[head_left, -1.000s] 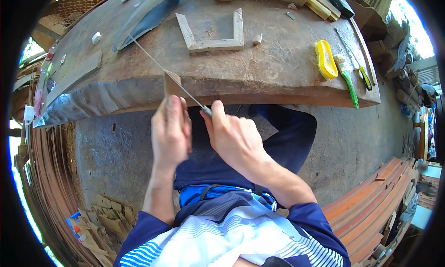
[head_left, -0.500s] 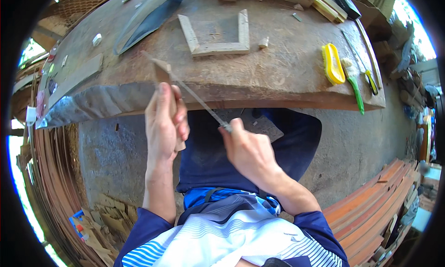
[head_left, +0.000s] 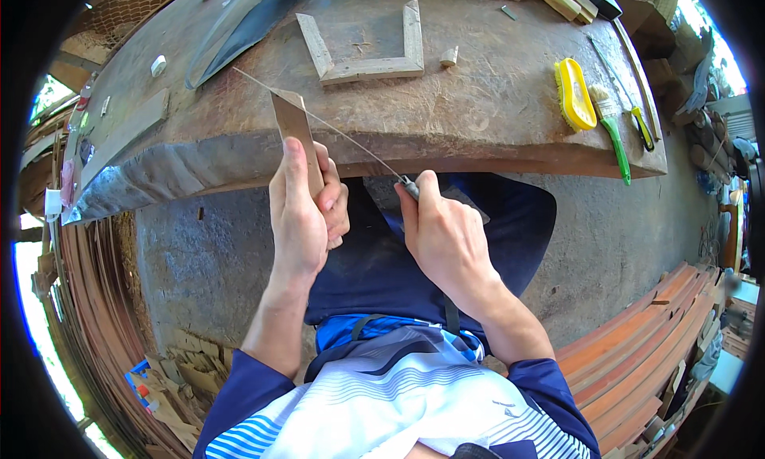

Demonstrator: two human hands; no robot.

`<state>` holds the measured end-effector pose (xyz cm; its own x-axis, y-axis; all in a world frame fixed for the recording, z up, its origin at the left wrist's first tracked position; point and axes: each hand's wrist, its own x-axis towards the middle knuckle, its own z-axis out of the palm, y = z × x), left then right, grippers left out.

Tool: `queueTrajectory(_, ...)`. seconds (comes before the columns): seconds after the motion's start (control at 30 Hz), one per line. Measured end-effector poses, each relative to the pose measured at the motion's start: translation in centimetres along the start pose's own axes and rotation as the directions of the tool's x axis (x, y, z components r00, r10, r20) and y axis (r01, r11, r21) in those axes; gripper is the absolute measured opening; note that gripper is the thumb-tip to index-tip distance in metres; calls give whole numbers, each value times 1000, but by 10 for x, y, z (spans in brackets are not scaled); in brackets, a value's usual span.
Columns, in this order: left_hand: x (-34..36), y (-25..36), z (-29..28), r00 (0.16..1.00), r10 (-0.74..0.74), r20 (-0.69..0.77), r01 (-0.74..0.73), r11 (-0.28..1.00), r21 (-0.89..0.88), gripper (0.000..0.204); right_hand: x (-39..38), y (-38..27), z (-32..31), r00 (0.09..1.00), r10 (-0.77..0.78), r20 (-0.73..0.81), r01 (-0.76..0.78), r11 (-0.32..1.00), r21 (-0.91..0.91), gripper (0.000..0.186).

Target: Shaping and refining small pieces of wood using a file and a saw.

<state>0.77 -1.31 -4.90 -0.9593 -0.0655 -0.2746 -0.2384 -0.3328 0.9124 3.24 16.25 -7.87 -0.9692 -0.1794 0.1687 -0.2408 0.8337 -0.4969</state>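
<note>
My left hand point(head_left: 309, 196) is closed around a flat strip of wood point(head_left: 294, 127), held up in front of the bench edge. The strip's far end is cut at a slant. In my right hand point(head_left: 448, 228) is a long thin metal tool point(head_left: 360, 147), like a file seen edge-on; its grey handle end shows at my fingertips. The tool's shaft lies across the slanted end of the strip, and its tip points to the far left. Beyond, a three-sided wooden frame point(head_left: 373, 68) rests on the bench with its far side open.
The wooden workbench point(head_left: 478, 116) carries a small wood block point(head_left: 449, 56), a yellow brush point(head_left: 575, 94), a green-handled paintbrush point(head_left: 614, 140) and a yellow-black screwdriver point(head_left: 642, 130). A curved dark sheet point(head_left: 251, 33) lies far left. Boards point(head_left: 637, 339) are stacked at right.
Both hands have shifted right, the right one also slightly away from me. The tool has slid toward the right across the strip's end. The strip is now clearer and less blurred.
</note>
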Motion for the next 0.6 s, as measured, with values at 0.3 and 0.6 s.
queueTrajectory(0.3, 14, 15, -3, 1000, -5, 7, 5, 996, 92, 52, 1, -8, 10, 998, -40, -51, 42, 998, 39, 27)
queueTrajectory(0.6, 9, 2, 9, 999, -14, 32, 9, 990, 142, 50, 16, -13, -4, 999, -20, -30, 20, 1000, 14, 26)
